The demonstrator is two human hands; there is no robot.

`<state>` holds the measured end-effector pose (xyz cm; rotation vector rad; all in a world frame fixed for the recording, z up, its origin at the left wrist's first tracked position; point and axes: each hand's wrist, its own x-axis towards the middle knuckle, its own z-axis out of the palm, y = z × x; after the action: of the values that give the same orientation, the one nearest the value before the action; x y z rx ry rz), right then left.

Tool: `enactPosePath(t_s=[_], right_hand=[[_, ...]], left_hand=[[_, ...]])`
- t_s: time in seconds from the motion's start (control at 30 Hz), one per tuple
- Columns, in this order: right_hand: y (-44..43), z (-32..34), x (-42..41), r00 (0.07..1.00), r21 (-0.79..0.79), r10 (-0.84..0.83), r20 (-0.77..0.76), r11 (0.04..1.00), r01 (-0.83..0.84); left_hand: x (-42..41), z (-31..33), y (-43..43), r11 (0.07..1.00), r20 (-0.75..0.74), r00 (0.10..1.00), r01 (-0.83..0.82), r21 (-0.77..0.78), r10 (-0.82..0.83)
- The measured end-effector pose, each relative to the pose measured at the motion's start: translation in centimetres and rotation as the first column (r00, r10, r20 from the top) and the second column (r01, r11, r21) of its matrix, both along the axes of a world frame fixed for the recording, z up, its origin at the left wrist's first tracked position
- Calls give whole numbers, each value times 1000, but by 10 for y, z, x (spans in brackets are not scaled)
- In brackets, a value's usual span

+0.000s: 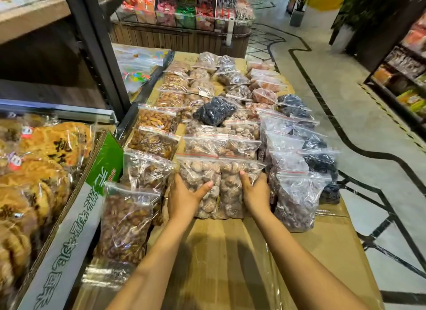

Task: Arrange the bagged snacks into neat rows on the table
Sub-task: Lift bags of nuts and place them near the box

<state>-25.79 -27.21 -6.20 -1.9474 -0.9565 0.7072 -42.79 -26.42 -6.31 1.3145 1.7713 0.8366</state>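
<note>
Shop aisle; cardboard-covered tabletop [230,252] carrying rows of bagged snacks [207,116]. Left hand [184,199] and right hand [255,194] flank 2 nearest bags [219,185], thumbs spread on top; remaining fingers hidden behind the bags, far rows blurred.

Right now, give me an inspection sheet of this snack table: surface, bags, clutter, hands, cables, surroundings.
Surface: cardboard top, bare at the near end, covered with bags farther back.
Job's things: clear zip bags in rough rows; two pale nut bags side by side at the front; a dark bag lies across the middle rows.
Clutter: open box of packaged biscuits at left.
Hands: left hand and right hand press the outer sides of the two nut bags.
Cables: nothing seen.
Surroundings: shop floor at right, stocked shelves behind and to both sides.
</note>
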Motion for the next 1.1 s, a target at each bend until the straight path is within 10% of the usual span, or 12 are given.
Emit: enactPosePath(t_s=[0.33,0.5,0.63,0.8,1.1], right_hand=[[-19,15,-11,1000,-174,-18,-23,985,14],[-99,19,-12,984,-173,180,0,969,-177],[-174,17,22,954,-212,298,40,935,-283],[-217,13,80,856,-231,353,378,931,-282],[-260,19,226,700,-306,432,569,901,-308]], left_hand=[[4,19,-15,973,-111,993,-68,-222,44],[14,15,-93,973,-98,985,-118,196,139],[28,-3,-179,992,-145,989,3,122,15],[56,0,-220,957,-493,820,254,-141,-291],[183,40,-253,972,-725,647,168,-166,-236]])
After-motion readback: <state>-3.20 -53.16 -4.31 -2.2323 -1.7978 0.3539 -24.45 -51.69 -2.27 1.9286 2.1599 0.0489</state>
